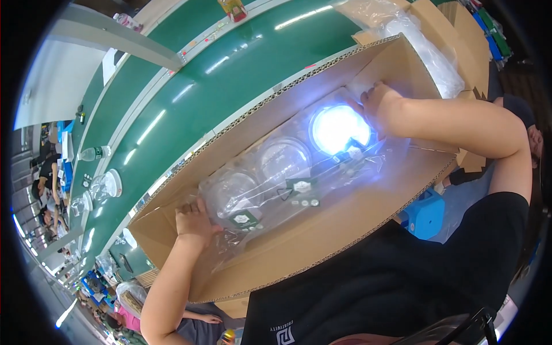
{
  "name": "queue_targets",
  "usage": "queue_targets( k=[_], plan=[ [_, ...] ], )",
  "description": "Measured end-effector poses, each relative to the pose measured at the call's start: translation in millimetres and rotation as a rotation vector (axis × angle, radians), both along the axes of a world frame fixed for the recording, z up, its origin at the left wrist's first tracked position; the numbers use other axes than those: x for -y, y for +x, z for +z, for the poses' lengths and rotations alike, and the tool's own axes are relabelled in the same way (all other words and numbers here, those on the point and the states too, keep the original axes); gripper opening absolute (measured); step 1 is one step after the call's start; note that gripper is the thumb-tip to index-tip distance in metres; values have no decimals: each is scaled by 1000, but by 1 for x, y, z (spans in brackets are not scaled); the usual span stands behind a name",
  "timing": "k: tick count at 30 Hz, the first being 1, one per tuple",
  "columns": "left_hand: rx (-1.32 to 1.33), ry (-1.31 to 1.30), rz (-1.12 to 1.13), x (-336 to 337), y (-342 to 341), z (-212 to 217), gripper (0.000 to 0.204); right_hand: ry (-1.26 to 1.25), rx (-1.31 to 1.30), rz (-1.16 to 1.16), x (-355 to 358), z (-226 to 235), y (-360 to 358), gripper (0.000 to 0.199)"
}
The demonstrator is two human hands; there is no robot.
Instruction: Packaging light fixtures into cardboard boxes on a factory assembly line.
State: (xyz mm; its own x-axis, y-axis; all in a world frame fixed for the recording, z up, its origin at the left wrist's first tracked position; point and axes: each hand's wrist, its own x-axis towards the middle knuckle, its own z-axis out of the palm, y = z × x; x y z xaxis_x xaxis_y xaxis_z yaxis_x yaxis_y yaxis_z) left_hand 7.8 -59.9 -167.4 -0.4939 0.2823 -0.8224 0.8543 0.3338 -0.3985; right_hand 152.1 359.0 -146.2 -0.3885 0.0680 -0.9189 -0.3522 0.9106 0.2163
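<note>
Box: a long cardboard box lies across the person's lap, open side up, its long axis running from lower left to upper right.
Lamps: 3 round clear lamps sealed in plastic bags lie in a row along that same axis — the upper-right one, the lit lamp, glows bright white, the other 2 are dark.
Left hand: the left hand is down at the lower-left end of the row, fingers curled loosely onto the bag edge; it presses or pinches the plastic, though I cannot tell whether it truly grips.
Right hand: the right hand is at the far upper-right end, just beside the lit lamp, fingers bent down against the bag and the box wall — how tightly it is closed is hidden.
Key relation: the row lies between the 2 hands, one at each end; the right is nearer the glowing lamp.
Around: a green conveyor belt runs past the box's far side.
</note>
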Motion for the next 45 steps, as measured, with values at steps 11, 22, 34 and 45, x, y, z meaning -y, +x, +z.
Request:
queue_targets(
  k=[11, 22, 34, 45],
  plan=[
    [261, 238, 245, -34, 19, 41, 129, -481, 114, 61, 28, 19, 28, 25],
    [62, 654, 69, 4, 11, 40, 118, -392, 77, -93, 31, 59, 19, 26],
    [-260, 1828, 613, 110, 53, 133, 40, -965, -1133, 76, 163, 69, 114, 46],
    [659, 1958, 1129, 144, 89, 89, 72, -766, -1942, 368, 190, 70, 122, 56]
  ],
)
